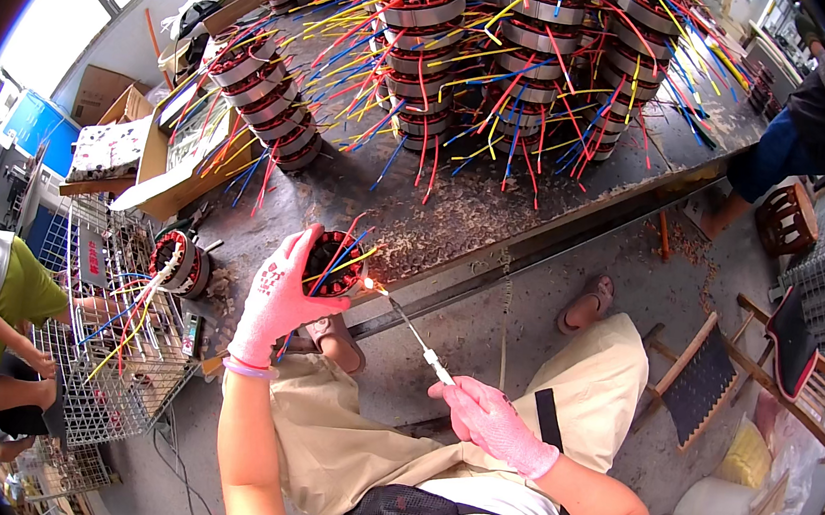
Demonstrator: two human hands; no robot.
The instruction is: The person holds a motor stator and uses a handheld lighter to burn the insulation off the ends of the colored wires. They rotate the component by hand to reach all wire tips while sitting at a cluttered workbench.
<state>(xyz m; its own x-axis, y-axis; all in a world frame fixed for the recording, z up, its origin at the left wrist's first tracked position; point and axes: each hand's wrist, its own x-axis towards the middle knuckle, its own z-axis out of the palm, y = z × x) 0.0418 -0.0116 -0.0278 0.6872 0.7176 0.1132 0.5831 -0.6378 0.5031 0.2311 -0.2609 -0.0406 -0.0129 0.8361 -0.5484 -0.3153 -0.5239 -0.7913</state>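
In a pink glove, my left hand [271, 293] grips a ring-shaped motor stator [329, 249] at the table's near edge, thumb below and fingers along its left side. Red, blue and yellow wires stick out of the stator. My right hand [497, 425], also gloved in pink, is closed around a slim tool [413, 332] with a white collar and a long thin metal shaft. Its far end meets the stator's right side, where a bright orange-white glow shows; whether this is a flame or a hot tip I cannot tell. Another stator [180, 264] with white lacing lies to the left.
Tall stacks of stators [414, 67] with many loose wires stand on the worn dark table [467, 213]. A wire cage [124, 328] is at the left, beside a person in a green shirt [26, 302]. Another person [798, 127] stands far right. Wooden chairs [691, 377] are on the right.
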